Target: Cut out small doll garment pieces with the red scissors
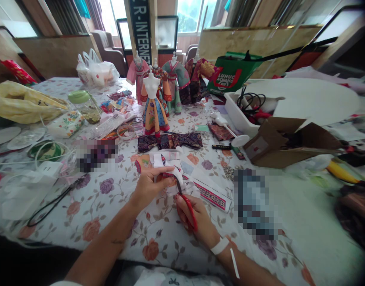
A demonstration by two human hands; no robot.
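Two hands meet over the floral tablecloth (111,226), just beside each other but not touching: our left hand (149,186) pinches a white scrap (166,163) between thumb and fingers, and our right hand (194,216) clamps red scissors (190,210), their dark blades (178,184) entering the scrap's edge close by the left fingertips (172,180). The scrap sits between the hands, held just above the tablecloth, with a patterned strip (204,196) lying just beyond it. For clean work, we judge a taut pinch right beside the blades best, with our left fingertips clear of the cutting line and the scissors turned from the wrist rather than dragged. A dark brocade piece (169,142) lies ahead, and farther on stand dress forms (151,85), a small bowl (126,132) and a cardboard box (289,145). We cannot tell whether the blades are open or shut.
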